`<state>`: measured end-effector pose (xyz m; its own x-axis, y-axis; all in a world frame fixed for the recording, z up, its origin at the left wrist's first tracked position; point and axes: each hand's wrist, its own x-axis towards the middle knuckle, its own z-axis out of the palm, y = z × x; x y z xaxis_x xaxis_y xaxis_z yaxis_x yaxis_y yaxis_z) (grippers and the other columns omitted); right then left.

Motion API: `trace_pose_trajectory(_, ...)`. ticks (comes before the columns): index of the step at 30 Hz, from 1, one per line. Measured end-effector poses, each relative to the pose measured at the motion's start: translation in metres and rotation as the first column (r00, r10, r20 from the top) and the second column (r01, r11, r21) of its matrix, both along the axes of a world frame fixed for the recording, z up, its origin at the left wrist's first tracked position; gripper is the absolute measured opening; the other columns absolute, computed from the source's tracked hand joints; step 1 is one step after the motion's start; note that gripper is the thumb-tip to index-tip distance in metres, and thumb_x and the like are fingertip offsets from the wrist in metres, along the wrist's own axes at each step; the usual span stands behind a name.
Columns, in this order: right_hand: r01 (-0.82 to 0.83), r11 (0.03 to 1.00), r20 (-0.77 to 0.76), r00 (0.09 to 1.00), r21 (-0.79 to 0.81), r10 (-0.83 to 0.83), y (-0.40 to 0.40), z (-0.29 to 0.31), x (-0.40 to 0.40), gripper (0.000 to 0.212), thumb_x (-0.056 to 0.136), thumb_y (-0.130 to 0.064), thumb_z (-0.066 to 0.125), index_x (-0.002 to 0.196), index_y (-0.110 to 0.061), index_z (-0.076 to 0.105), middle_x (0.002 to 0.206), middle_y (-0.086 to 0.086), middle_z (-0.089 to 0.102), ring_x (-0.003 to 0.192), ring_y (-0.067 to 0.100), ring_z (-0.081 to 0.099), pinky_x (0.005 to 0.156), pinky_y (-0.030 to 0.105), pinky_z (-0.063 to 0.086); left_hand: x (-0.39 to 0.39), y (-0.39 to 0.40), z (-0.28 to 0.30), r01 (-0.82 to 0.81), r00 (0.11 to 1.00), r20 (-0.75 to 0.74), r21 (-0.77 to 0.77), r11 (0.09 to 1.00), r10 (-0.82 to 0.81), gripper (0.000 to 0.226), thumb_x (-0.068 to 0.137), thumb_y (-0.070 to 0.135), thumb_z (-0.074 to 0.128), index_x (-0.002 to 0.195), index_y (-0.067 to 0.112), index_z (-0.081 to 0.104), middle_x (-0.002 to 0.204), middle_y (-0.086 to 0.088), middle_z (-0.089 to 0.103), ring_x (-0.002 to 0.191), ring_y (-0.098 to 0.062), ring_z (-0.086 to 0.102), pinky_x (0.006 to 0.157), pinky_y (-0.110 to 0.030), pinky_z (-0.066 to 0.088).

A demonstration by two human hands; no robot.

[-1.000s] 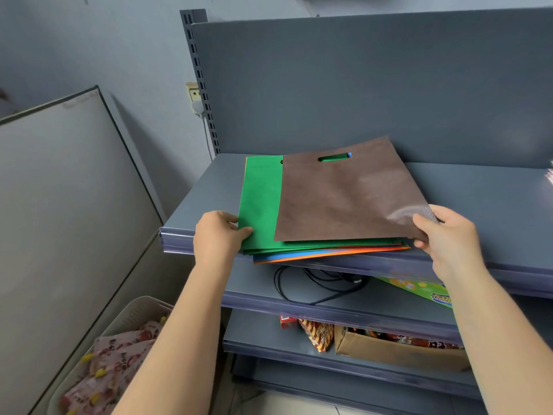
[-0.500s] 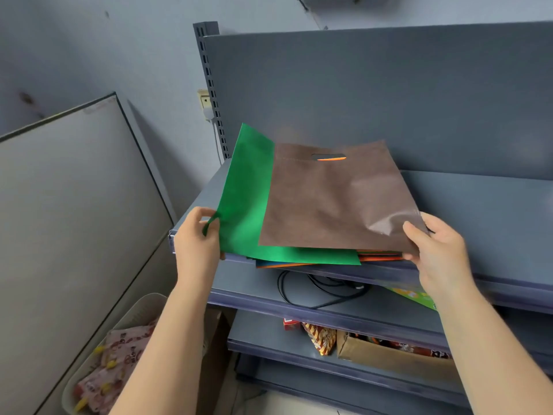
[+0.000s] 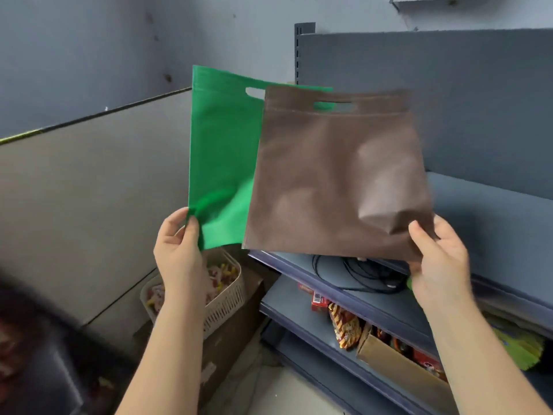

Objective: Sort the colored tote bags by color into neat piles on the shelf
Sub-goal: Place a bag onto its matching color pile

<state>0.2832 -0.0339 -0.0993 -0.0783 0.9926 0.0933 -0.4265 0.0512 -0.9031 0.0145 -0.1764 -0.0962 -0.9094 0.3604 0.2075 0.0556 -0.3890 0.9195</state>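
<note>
Above the shelf (image 3: 493,211) edge, I'm pinching limp, light bags by bottom corners: left hand (image 3: 178,250) gripping green bag (image 3: 221,151), right hand (image 3: 437,259) brown bag (image 3: 338,181).

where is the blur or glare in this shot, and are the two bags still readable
Head view: the bottom-left corner smears into dark motion blur; the brown bag carries soft sheen patches near the right hand; the green bag, pinched by the left hand, reads clearly.

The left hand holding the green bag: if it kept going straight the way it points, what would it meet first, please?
Probably the grey leaning panel or wall behind; left hand points up and forward with the green bag, though depth is unclear.
</note>
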Motion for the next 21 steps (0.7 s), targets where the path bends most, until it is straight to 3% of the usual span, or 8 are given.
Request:
trace_pose_trajectory(2,-0.088,0.996,-0.006,0.996,0.015,0.088,-0.010,0.004,-0.021,0.024,0.095,-0.003,0.051,0.099,-0.021,0.065,0.098,-0.002,0.071,0.086,0.014,0.066,0.071,0.027,0.057,-0.003,-0.033,0.005,-0.070,0.997,-0.003,0.075,0.995,0.071,0.028,0.096,0.005,0.050,0.087,0.026,0.066,0.080,0.010,0.073,0.077,-0.009,0.067,0.075,-0.031,0.056)
trace_pose_trajectory(4,-0.172,0.984,-0.004,0.985,0.047,0.173,-0.025,0.006,-0.046,0.023,0.095,-0.003,0.051,0.098,-0.021,0.064,0.096,-0.004,0.069,0.081,0.010,0.064,0.066,0.021,0.055,-0.007,-0.070,0.009,-0.146,0.988,-0.025,0.125,0.981,0.150,0.026,0.096,0.003,0.049,0.090,0.025,0.063,0.080,0.011,0.073,0.075,-0.005,0.067,0.073,-0.026,0.057)
trace_pose_trajectory(7,-0.271,0.959,-0.029,0.961,0.087,0.274,-0.055,0.011,-0.087,0.024,0.093,-0.001,0.052,0.096,-0.021,0.065,0.090,-0.014,0.073,0.087,0.005,0.065,0.083,0.022,0.053,-0.015,-0.129,0.017,-0.247,0.966,-0.038,0.179,0.952,0.257,0.024,0.096,0.003,0.048,0.093,0.023,0.060,0.081,0.008,0.073,0.077,-0.008,0.068,0.074,-0.027,0.056)
trace_pose_trajectory(9,-0.344,0.933,-0.009,0.938,0.106,0.347,-0.077,0.014,-0.113,0.024,0.093,-0.001,0.053,0.094,-0.021,0.066,0.087,-0.015,0.073,0.085,0.003,0.066,0.081,0.019,0.054,-0.018,-0.172,0.023,-0.312,0.943,-0.050,0.214,0.926,0.330,0.025,0.096,0.005,0.048,0.090,0.025,0.062,0.084,0.004,0.073,0.079,-0.011,0.068,0.074,-0.028,0.057)
trace_pose_trajectory(12,-0.561,0.827,0.119,0.824,0.040,0.554,-0.112,0.015,-0.149,0.017,0.091,-0.004,0.057,0.096,-0.016,0.069,0.085,-0.010,0.075,0.083,0.012,0.070,0.063,0.021,0.055,-0.016,-0.235,0.030,-0.403,0.904,-0.047,0.246,0.882,0.426,0.022,0.097,0.009,0.049,0.093,0.027,0.060,0.086,0.002,0.073,0.079,-0.015,0.069,0.065,-0.027,0.057)
trace_pose_trajectory(15,-0.680,0.733,0.341,0.687,-0.008,0.642,-0.155,0.011,-0.181,0.012,0.090,-0.012,0.062,0.088,-0.020,0.070,0.088,-0.005,0.074,0.091,0.025,0.067,0.075,0.038,0.056,-0.014,-0.297,0.036,-0.500,0.853,-0.012,0.269,0.823,0.522,0.019,0.098,0.009,0.048,0.097,0.025,0.058,0.088,0.003,0.074,0.082,-0.015,0.071,0.060,-0.027,0.058)
trace_pose_trajectory(17,-0.717,0.695,0.336,0.669,0.058,0.662,-0.194,0.014,-0.199,0.017,0.090,-0.008,0.061,0.088,-0.021,0.071,0.089,-0.002,0.075,0.091,0.027,0.068,0.081,0.042,0.055,-0.013,-0.340,0.039,-0.554,0.818,0.015,0.296,0.779,0.576,0.020,0.098,0.007,0.046,0.096,0.023,0.058,0.091,0.004,0.074,0.087,-0.014,0.070,0.066,-0.028,0.059)
trace_pose_trajectory(21,-0.797,0.579,0.244,0.604,0.173,0.759,-0.287,0.024,-0.229,0.019,0.091,-0.005,0.058,0.096,-0.018,0.071,0.094,0.001,0.075,0.091,0.021,0.069,0.079,0.034,0.054,-0.008,-0.437,0.041,-0.665,0.731,0.061,0.283,0.691,0.679,0.021,0.097,0.005,0.046,0.093,0.023,0.057,0.085,0.005,0.073,0.082,-0.011,0.069,0.062,-0.026,0.058)
